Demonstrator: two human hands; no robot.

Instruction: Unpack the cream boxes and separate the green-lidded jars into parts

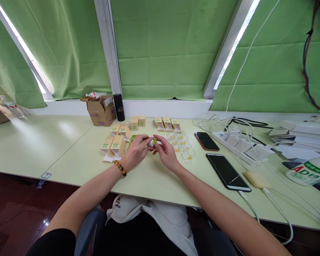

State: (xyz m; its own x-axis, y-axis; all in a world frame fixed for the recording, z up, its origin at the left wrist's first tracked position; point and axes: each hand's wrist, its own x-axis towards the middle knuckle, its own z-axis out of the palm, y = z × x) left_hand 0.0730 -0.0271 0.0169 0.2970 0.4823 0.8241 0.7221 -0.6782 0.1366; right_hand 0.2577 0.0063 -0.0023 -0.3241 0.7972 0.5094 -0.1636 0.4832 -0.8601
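Over the middle of the table, my left hand (137, 148) and my right hand (165, 150) meet around a small rounded white and green item (152, 142). Fingers of both hands are closed on it, and its exact kind is not clear. Left of my left hand stand open small cardboard boxes (118, 145) with green labels. A few green pieces (133, 138) show partly behind that hand. Beside my right hand are several clear plastic cups or covers (185, 144) with yellow marks inside. More small boxes (167, 124) lie open behind them.
A cardboard carton (101, 112) and a black bottle (118, 107) stand at the back. To the right lie two phones (228, 171), a white power strip (242, 149) with cables, a yellowish block (257, 179) and a white bottle (309, 171). The table's front edge runs before me.
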